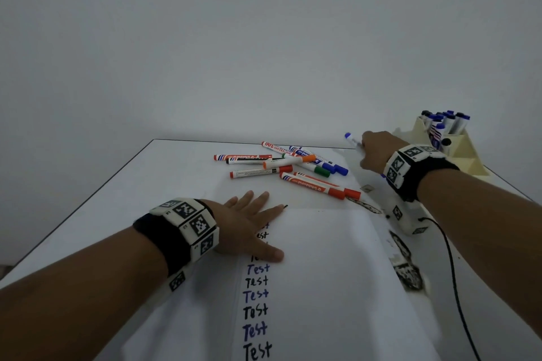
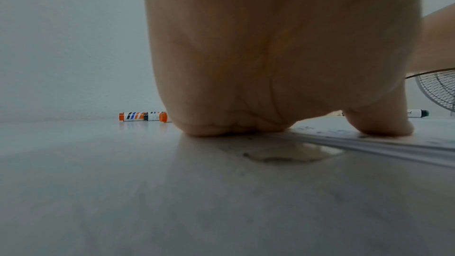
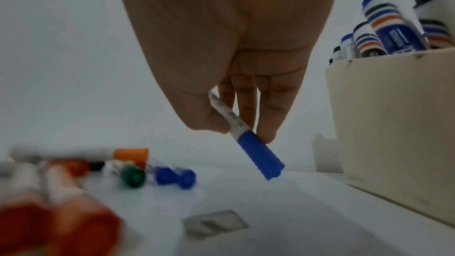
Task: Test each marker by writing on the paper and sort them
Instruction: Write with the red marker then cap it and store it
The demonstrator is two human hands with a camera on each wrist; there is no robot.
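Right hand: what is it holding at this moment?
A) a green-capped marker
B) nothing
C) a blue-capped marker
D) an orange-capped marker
C. The right hand has a grip on a blue-capped marker, thumb and fingers pinching its white barrel, raised off the table beside the cream holder of markers; the orange and green ones lie loose in the pile.

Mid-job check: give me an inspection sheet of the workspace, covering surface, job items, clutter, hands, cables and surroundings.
Surface: white table, a stain beside the paper's edge.
Job's things: paper with a column of "Test" in black and blue; loose marker pile; cream organizer holding blue and black markers.
Clutter: small grey tag on the table.
Hands: left hand flat on the paper; right hand grips a blue-capped marker near the organizer.
Cables: black cable on the right.
Surroundings: plain wall; fan grille.
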